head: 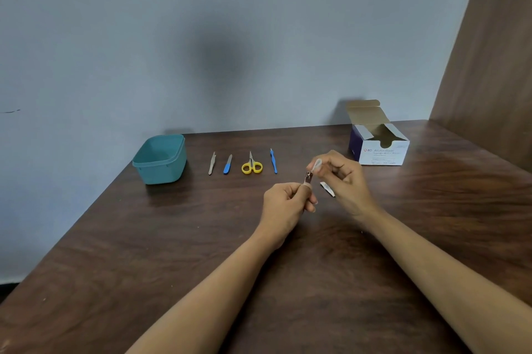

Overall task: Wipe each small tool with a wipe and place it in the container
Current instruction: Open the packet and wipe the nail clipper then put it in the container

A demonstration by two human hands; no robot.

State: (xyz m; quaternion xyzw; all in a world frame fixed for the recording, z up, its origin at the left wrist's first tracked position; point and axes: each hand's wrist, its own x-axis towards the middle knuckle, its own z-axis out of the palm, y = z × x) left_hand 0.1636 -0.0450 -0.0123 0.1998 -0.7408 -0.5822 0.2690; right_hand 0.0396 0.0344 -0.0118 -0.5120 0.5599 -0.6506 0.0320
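1. Container (159, 159) at the left, then a row: tweezers (212, 163), file (227, 164), scissors (252, 165), pick (273, 160); swab box (380, 143) at the right; wrapper (327, 189) beside your right hand (345, 181).
2. Your left hand (283, 204) grips the metal tool (308, 178) above the table (172, 238), tip tilted up and away.
3. Your right hand pinches the wipe (316, 165) at its tip.

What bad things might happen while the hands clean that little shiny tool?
The left hand pinches the small metal tool only at its lower end, so it might slip and fall. The wipe in the right hand is tiny, so fingers may touch the tool's edge. The container sits far left, past the scissors, so a reach could knock them.
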